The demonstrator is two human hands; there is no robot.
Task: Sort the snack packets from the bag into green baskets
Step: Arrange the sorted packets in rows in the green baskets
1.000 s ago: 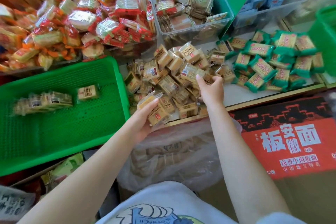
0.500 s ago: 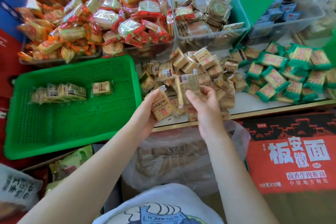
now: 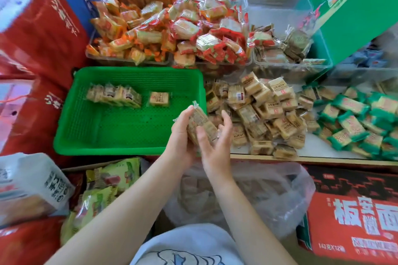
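Since the head view is the only one you have, read everything from it: your left hand (image 3: 183,135) is curled round a small stack of tan snack packets (image 3: 199,126), thumb on the near side and fingers on the far side, while your right hand (image 3: 212,142) lies against the stack's right side with fingers loosely bent, steadying more than gripping. The stack hangs just over the right rim of the green basket (image 3: 90,133), which already has a row of packets (image 3: 114,95) and one loose packet (image 3: 159,99) near its back wall. The main heap of the same tan packets (image 3: 265,112) lies on the surface (image 3: 318,150) just right of the basket, with green-wrapped packets (image 3: 353,122) further right, and the clear bag (image 3: 247,196) sags below the surface's edge. Judging by the glossy film, these packets look light and slippery, with a brittle biscuit or cake inside, so squeeze the stack by its flat ends, not across the middle. Keep the wrappers' crimped seams out of your pinch, since they likely give no firm hold.
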